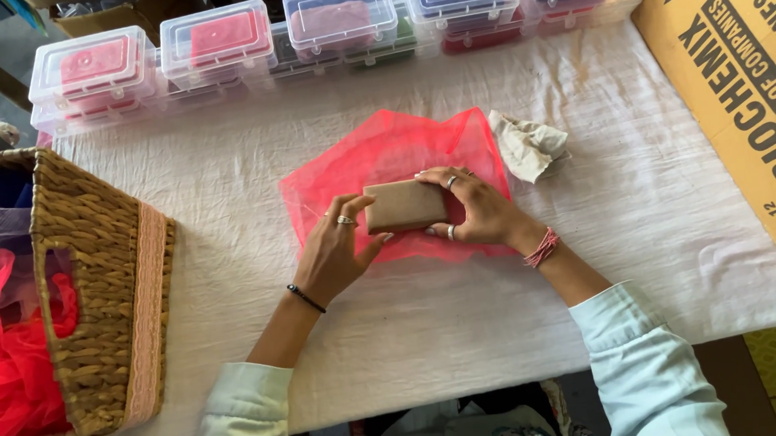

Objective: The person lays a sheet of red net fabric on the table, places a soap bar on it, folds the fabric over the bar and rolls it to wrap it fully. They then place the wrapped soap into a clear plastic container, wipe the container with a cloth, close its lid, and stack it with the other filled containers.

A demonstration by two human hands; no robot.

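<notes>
Both hands hold a small brown block over a sheet of pink netting on a white-clothed table.

Head view: the left hand (334, 248) curls partly closed around the left end of the brown rectangular block (405, 205), thumb below and fingers on top, while the right hand (477, 211) grips the right end the same way, fingers bent over its upper edge. The block lies flat and level, just above or touching the pink netting (384, 151), which is spread near the middle of the white tablecloth (413, 333). A crumpled pale cloth (529, 145) sits just beside the netting's right corner. A woven basket (96, 290) holding more pink netting stands at the left edge, a row of clear plastic boxes (215, 40) lines the far side, and a cardboard carton (748, 79) lies at the right.
</notes>
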